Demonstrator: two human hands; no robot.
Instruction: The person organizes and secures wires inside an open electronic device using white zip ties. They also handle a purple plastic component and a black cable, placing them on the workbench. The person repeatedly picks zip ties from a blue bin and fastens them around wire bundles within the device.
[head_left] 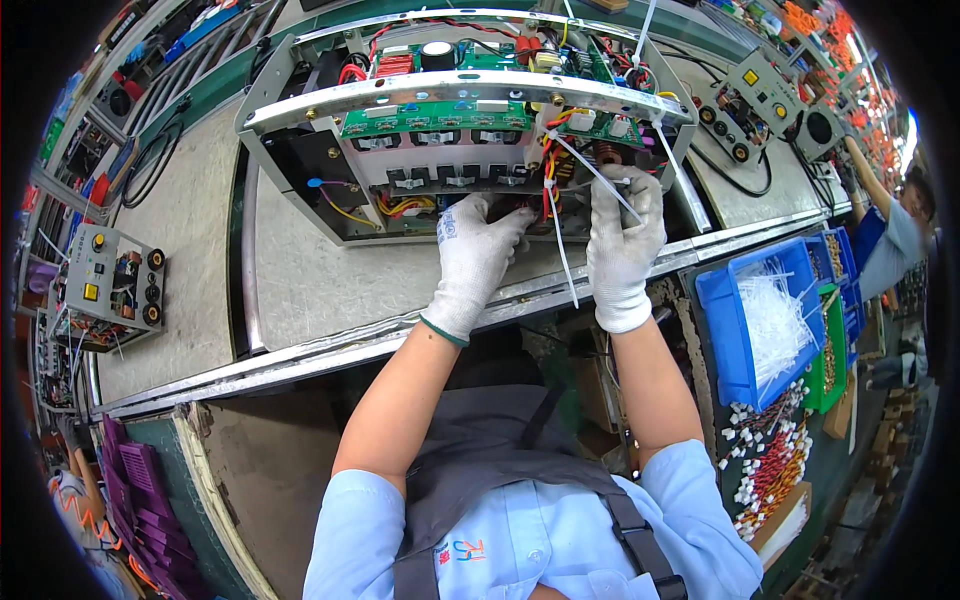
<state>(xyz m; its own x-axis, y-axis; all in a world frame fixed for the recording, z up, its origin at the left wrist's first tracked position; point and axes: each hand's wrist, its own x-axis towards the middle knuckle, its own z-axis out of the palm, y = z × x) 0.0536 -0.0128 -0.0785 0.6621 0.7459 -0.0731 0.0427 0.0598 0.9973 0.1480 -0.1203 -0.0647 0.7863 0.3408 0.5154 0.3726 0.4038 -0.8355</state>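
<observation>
Two gloved hands at one uncovered metal chassis (400,90), which stands on the desk (330,290) with a long side toward the wearer, probably to keep its wiring within reach of both arms.

Left hand (472,255): at the chassis's lower front, thumb and fingers bent inward, perhaps steadying something there. Fingertips partly hidden; cannot tell whether its grip pinches anything.

Right hand (625,235): raised beside the red, yellow and black wire bundle (552,165), fingers curled. What its grip pinches, if anything, cannot be made out.

One white cable tie (582,162) slants from the bundle toward the right hand; a hanging cable tie (564,250) drops past the chassis's near edge, tail loose. Both presumably there to gather wires.

To the right, a blue bin (728,340) holds spare ties (772,320), likely set for easy picking; connector leads (775,465) lie heaped just beside it. Left: another unit with a grey front panel (90,265).
</observation>
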